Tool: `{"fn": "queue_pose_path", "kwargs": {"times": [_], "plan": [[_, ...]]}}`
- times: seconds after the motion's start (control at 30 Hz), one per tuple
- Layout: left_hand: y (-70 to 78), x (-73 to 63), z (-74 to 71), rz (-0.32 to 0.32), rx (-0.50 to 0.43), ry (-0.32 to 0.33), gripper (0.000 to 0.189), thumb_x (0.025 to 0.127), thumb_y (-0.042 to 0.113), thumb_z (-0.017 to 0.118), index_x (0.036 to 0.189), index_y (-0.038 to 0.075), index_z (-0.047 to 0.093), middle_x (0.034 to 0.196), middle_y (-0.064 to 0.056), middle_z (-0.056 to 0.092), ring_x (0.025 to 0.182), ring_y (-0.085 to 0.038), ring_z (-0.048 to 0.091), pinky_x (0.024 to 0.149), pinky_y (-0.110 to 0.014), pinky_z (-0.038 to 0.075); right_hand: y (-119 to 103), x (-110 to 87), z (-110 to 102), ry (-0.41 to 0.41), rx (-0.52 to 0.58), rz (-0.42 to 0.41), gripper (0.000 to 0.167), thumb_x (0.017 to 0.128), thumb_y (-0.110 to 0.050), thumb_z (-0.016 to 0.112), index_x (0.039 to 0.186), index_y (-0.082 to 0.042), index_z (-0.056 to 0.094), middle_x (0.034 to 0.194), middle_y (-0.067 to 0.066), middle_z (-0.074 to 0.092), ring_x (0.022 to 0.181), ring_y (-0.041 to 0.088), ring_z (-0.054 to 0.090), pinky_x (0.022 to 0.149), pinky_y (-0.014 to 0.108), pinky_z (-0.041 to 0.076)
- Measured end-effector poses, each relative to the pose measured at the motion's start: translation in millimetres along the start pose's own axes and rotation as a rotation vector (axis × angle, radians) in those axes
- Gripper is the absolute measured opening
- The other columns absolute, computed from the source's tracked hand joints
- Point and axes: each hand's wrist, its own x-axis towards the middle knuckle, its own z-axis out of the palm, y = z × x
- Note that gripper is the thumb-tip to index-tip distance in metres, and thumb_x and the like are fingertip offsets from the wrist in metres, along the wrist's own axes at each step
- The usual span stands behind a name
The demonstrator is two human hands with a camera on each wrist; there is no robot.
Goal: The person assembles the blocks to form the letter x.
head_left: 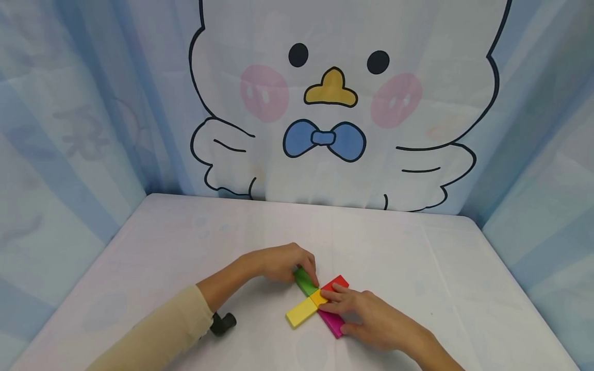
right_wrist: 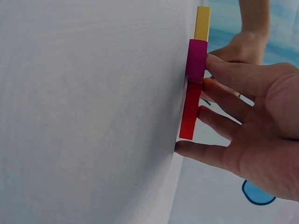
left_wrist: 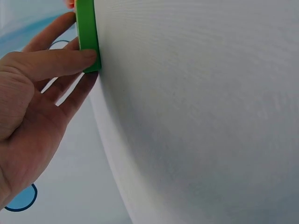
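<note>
Flat coloured blocks lie in a cross on the white table. A small orange-yellow block (head_left: 317,298) sits at the centre, with a green block (head_left: 303,282), a red block (head_left: 341,281), a pale yellow block (head_left: 300,312) and a magenta block (head_left: 331,324) around it. My left hand (head_left: 285,262) pinches the green block between thumb and fingers, as the left wrist view also shows. With fingers extended, my right hand (head_left: 373,315) touches the cross from the right. Its thumb is at the magenta block (right_wrist: 196,60), and other fingers lie by the centre and the red block (right_wrist: 190,111).
Black wrist gear (head_left: 223,324) shows beside the left sleeve. The white table (head_left: 223,221) ends at a curtain (head_left: 334,180) with a cartoon bird; more blue and white curtain hangs on both sides.
</note>
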Motion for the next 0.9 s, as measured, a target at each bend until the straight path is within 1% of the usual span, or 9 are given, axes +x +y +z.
{"fn": "queue_pose_path", "kwargs": {"times": [0.17, 0.33, 0.5, 0.73, 0.9], "plan": [[0.7, -0.4, 0.3, 0.013, 0.003, 0.005, 0.037, 0.093, -0.002, 0.071, 0.116, 0.025, 0.082, 0.116, 0.012, 0.070, 0.108, -0.001, 0.060, 0.099, -0.016, 0.050, 0, 0.7, -1, -0.003, -0.003, 0.000, 0.056, 0.091, -0.005, 0.073, 0.142, -0.029, 0.066, 0.159, -0.007, 0.051, 0.153, 0.032, 0.040, 0.116, 0.059, 0.041], [2.3, 0.0, 0.6, 0.010, -0.002, 0.006, 0.035, 0.093, -0.001, 0.073, 0.114, 0.024, 0.082, 0.115, 0.011, 0.070, 0.106, -0.001, 0.059, 0.098, -0.016, 0.050, -1, 1.3, -1, -0.008, -0.006, 0.010, 0.056, 0.092, -0.005, 0.073, 0.142, -0.029, 0.066, 0.159, -0.008, 0.051, 0.154, 0.031, 0.039, 0.116, 0.059, 0.041], [4.8, -0.1, 0.9, 0.003, 0.003, 0.010, 0.034, 0.092, 0.000, 0.075, 0.114, 0.024, 0.082, 0.115, 0.011, 0.070, 0.106, -0.003, 0.060, 0.097, -0.016, 0.050, -1, 1.4, -2, -0.004, -0.033, -0.005, 0.056, 0.091, -0.005, 0.073, 0.142, -0.028, 0.066, 0.159, -0.007, 0.051, 0.153, 0.031, 0.040, 0.116, 0.058, 0.041], [7.9, -0.3, 1.4, -0.016, 0.027, 0.015, 0.032, 0.092, 0.004, 0.077, 0.116, 0.025, 0.081, 0.118, 0.011, 0.068, 0.109, -0.003, 0.058, 0.099, -0.018, 0.050, 0, 1.0, -2, -0.004, -0.053, -0.017, 0.055, 0.092, -0.005, 0.072, 0.142, -0.027, 0.066, 0.159, -0.006, 0.051, 0.153, 0.032, 0.041, 0.116, 0.057, 0.042], [12.9, -4.5, 2.6, -0.038, 0.049, 0.049, 0.033, 0.092, 0.005, 0.076, 0.118, 0.026, 0.080, 0.123, 0.009, 0.065, 0.116, -0.006, 0.058, 0.103, -0.022, 0.050, 0, 0.6, -4, -0.013, -0.056, -0.026, 0.053, 0.094, -0.008, 0.072, 0.142, -0.027, 0.066, 0.160, -0.006, 0.050, 0.153, 0.030, 0.040, 0.116, 0.056, 0.042]]}}
